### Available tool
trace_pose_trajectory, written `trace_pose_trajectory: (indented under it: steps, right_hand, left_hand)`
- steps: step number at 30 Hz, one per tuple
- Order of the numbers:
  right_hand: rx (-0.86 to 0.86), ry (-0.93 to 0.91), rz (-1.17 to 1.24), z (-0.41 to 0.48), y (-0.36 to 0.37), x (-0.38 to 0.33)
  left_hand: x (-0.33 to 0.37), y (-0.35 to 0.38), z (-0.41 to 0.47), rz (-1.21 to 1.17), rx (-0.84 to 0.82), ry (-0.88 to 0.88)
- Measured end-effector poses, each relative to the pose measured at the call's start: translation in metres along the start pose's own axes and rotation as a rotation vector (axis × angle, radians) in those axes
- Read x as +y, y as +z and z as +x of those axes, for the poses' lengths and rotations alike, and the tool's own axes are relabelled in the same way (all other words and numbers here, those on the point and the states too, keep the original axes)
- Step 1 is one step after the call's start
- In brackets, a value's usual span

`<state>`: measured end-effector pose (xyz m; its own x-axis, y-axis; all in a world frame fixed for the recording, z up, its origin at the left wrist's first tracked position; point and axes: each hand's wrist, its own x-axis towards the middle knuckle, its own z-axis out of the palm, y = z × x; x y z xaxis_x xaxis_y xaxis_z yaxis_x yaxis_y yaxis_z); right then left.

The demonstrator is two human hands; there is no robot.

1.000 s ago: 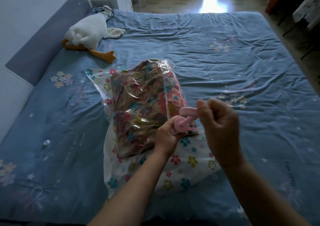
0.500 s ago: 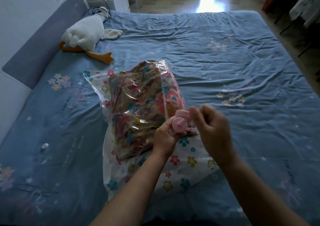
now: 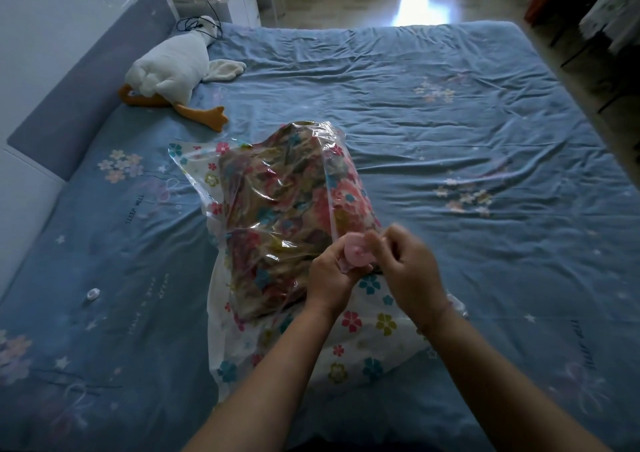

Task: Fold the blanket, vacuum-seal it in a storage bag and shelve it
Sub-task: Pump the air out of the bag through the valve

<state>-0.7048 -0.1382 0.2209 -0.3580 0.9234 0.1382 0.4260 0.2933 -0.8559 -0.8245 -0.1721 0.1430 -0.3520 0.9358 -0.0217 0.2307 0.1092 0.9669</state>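
1. Currently, the storage bag (image 3: 304, 230) lies on the bed (image 3: 450, 133), its clear printed film wrapped loosely around the folded floral blanket (image 3: 277, 223) inside it. The blanket fills the far part of the bag; the near part lies flat and empty under the forearms.

2. The left hand (image 3: 329, 278) is closed around the bag film just beside the pink valve (image 3: 358, 252). Judged purpose: it lifts and steadies the valve so that the cap can be pressed against a firm base and not into soft bedding.

3. The right hand (image 3: 405, 264) is curled, its fingertips (image 3: 375, 240) touching the valve's far edge. It appears to pinch or press the cap; whether the cap is fully seated cannot be told, since the fingers cover that edge.

4. The film is still wrinkled and slack over the blanket, so the air extraction seems not yet done. Shelving is not yet begun.

5. A small clear round part (image 3: 92, 293) lies on the sheet, well apart to the left. A plush goose (image 3: 169, 67) rests near the headboard.

6. Change from one second ago: the right hand then held the pink cap piece raised above the valve; it has since come down onto the disc, and the raised piece no longer shows. The left hand keeps its hold.
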Motion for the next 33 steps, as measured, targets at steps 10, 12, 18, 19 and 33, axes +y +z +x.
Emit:
trace_pose_trajectory:
  steps: [10, 12, 18, 19, 33]
  right_hand:
    - [0.254, -0.241, 0.341, -0.008, -0.032, -0.059]
    - [0.212, -0.173, 0.188, -0.007, -0.019, -0.038]
    - [0.000, 0.086, -0.096, 0.002, 0.003, 0.014]
    - [0.056, 0.016, -0.016, 0.001, -0.004, 0.000]
    - [0.030, 0.023, -0.004, 0.002, -0.001, 0.006]
  left_hand:
    - [-0.002, -0.001, 0.002, 0.029, -0.004, 0.016]
    - [-0.003, 0.001, 0.000, 0.019, 0.012, -0.004]
    - [0.001, 0.003, -0.004, 0.007, 0.013, 0.018]
    - [0.002, 0.002, -0.003, 0.007, 0.010, 0.014]
    - [-0.002, 0.001, -0.001, 0.031, 0.007, 0.020]
